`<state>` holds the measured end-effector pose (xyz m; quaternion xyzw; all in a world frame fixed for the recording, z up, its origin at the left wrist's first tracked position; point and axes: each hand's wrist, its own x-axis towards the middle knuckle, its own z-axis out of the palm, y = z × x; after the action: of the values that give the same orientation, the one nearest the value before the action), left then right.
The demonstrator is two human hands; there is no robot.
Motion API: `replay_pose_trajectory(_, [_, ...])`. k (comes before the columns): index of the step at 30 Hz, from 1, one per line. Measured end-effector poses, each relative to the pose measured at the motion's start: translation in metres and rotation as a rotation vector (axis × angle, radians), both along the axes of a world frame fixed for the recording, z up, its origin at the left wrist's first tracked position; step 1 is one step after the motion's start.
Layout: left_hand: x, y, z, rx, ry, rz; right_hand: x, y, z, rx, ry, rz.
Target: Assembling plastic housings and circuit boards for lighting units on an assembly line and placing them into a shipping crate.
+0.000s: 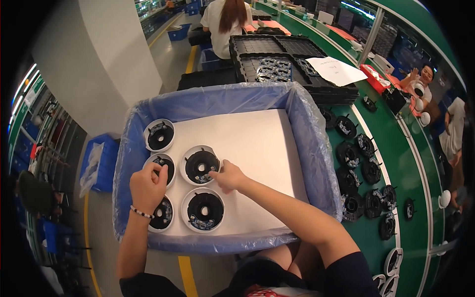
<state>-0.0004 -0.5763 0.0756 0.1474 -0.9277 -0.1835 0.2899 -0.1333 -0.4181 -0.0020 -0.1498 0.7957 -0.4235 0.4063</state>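
Several round white housings with black ring-shaped inserts and small circuit boards sit on a white sheet in a blue bin (316, 198) lined with clear plastic. My right hand (229, 177) pinches the right rim of one white housing (188, 174) in the second column, thumb over its edge. My left hand (147, 188), a beaded bracelet at its wrist, is closed over the middle housing of the left column (168, 162); what its fingertips hold, if anything, is hidden. Another housing (221, 210) lies nearer me, one (159, 135) at the far left, and one (161, 214) beside my left wrist.
On the green bench (368, 257) at the right lie several black ring parts (372, 172). Black trays (247, 47) with circuit boards and a white paper (336, 71) are stacked beyond the bin. A pillar (106, 64) and blue crate (103, 163) stand left. Other people sit farther off.
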Motion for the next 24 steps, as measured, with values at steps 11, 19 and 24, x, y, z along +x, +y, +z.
replay_pose_trajectory(11, [-0.008, -0.002, -0.001, -0.022, -0.071, -0.001, 0.032, 0.022, 0.025, 0.111, 0.268, 0.384])
replay_pose_trajectory(19, [-0.005, -0.028, -0.020, -0.107, -0.046, -0.009, 0.045, 0.064, 0.059, -0.036, 0.594, 0.335])
replay_pose_trajectory(24, [0.000, 0.013, 0.004, -0.225, -0.275, -0.007, 0.078, 0.214, 0.087, -0.427, 0.730, 0.232])
